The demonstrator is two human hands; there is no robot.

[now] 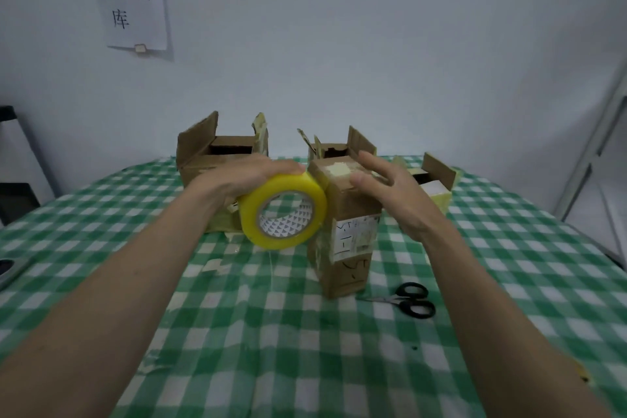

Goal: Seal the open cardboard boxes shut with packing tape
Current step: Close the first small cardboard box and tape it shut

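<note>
A: What has the left hand (237, 176) got?

B: A roll of yellow tape (283, 210). The fingers curl over its top edge, closed around it, and the roll hangs below them with its hole facing the camera. It sits against the left side of the tall box (346, 224).

A: And the right hand (390, 193)?

B: Spread loosely, gripping nothing. Its thumb (358, 178) presses on the tall box's closed top flaps, beside a pale patch of old tape, and the fingers reach past the far right corner of the top.

A: Where are the other boxes?

B: All beyond the fingertips. A wide box (210, 163) with its flaps up stands behind the left hand. A second open box (336, 146) stands behind the tall one, and a third open box (434, 183) is to the right of the right hand.

A: Anything nearer?

B: Black-handled scissors (407, 300) lie on the green checked tablecloth (305, 349), below the right wrist, just beside the tall box's base.
</note>
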